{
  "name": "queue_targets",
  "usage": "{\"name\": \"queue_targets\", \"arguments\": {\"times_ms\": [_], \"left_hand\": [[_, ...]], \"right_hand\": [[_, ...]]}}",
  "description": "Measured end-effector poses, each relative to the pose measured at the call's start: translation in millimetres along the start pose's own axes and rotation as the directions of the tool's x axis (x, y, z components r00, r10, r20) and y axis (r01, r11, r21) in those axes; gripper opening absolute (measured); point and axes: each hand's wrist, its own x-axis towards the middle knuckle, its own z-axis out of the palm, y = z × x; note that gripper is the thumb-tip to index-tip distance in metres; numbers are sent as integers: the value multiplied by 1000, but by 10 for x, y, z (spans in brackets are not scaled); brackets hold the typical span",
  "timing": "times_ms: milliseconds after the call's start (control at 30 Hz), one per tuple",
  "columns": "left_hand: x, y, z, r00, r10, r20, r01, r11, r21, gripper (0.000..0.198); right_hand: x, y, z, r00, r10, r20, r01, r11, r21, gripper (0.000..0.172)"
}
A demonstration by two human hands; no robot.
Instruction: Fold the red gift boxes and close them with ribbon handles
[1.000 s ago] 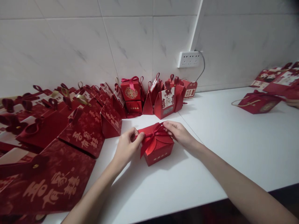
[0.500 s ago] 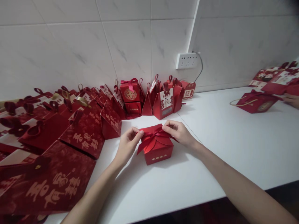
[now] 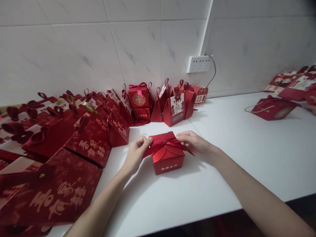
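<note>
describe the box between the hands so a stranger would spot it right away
Find the white table, then look in front of the red boxes along the tiled wall. A small red box sits there between the left hand and the right hand. Unlike its neighbours, it has both hands pinching its ribbon, above curved flaps and gold lettering.

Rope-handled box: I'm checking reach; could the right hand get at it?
Probably, with a stretch: no box stands between the right hand and the rope-handled box, though that hand holds ribbon and another person's hand is nearby.
</note>
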Motion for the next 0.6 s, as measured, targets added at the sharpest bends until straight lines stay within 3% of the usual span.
{"name": "queue_targets", "arguments": {"times_ms": [167, 367, 600], "left_hand": [[-10, -66, 24, 999, 52, 1, -52, 998, 17, 41], [-53, -61, 56, 987, 153, -54, -146, 981, 126, 24], [-44, -32, 50, 987, 148, -56, -136, 975, 173, 20]], "right_hand": [[-9, -34, -23, 996, 27, 89, -27, 1000, 2, 40], [4, 2, -35, 994, 27, 108, -28, 1000, 9, 44], [14, -2, -63, 992, 6, 122, 1, 999, -55, 45]]}}
